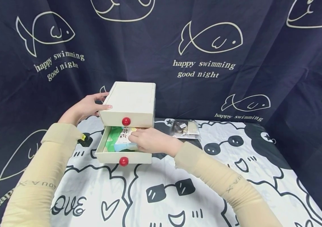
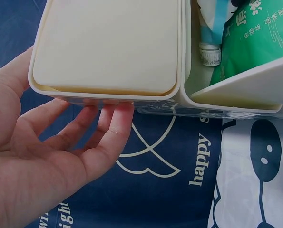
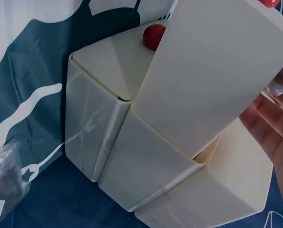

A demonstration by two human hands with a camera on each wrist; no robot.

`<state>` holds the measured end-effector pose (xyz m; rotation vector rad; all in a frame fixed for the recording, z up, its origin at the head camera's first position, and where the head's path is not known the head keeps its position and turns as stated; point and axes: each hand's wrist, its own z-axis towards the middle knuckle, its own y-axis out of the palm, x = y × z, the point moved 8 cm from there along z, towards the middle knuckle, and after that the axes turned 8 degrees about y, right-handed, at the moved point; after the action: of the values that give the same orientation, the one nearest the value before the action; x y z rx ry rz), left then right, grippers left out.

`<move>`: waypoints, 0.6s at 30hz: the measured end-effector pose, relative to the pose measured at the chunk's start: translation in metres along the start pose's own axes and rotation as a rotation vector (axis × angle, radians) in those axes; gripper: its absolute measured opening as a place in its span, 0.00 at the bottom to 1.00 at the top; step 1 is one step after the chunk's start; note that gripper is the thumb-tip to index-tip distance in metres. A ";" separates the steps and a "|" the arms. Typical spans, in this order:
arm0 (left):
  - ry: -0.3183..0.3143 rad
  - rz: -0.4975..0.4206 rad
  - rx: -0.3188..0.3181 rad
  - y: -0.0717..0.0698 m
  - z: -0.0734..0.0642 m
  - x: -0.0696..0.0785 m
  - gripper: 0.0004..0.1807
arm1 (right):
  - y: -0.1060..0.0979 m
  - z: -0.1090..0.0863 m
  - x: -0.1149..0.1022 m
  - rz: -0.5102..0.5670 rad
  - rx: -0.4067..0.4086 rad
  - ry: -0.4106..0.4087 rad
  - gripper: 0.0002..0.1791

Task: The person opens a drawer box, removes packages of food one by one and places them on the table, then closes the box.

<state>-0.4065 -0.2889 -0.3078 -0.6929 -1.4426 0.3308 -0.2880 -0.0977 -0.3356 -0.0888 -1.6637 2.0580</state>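
Note:
A cream stacked drawer cabinet [image 1: 131, 97] with red knobs stands at the back of the table. Its lower drawer [image 1: 108, 157] is pulled out and contains a green packet [image 2: 258, 40] and a white-and-blue packet [image 1: 122, 146] with printed characters. A white-capped tube end [image 2: 210, 54] shows beside the green packet. My left hand [image 1: 88, 105] grips the cabinet's upper left side, thumb near the front edge and fingers on the side wall. Reaching into the drawer, my right hand [image 1: 149, 140] has bent fingers on the white-and-blue packet. The drawer wall hides most of that hand in the right wrist view.
Right of the cabinet lies a clear bag [image 1: 185, 128] with dark and pale contents. A small black object with a yellow mark [image 1: 85, 139] sits by my left sleeve. A dark blue curtain [image 1: 161, 56] hangs behind the patterned white tablecloth [image 1: 107, 195].

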 end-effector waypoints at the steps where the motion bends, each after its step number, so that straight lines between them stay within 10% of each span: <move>1: -0.001 -0.001 0.000 0.000 0.000 0.000 0.48 | -0.001 0.000 -0.001 0.000 0.006 -0.004 0.09; 10: -0.005 -0.002 -0.001 0.000 0.000 0.000 0.47 | -0.003 -0.003 -0.011 -0.022 0.067 -0.111 0.07; 18: -0.007 0.004 -0.001 0.000 0.001 -0.001 0.47 | -0.006 -0.001 -0.008 -0.010 -0.003 -0.044 0.08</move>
<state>-0.4078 -0.2889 -0.3086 -0.6961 -1.4483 0.3358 -0.2789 -0.0993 -0.3318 -0.0360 -1.6904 2.0638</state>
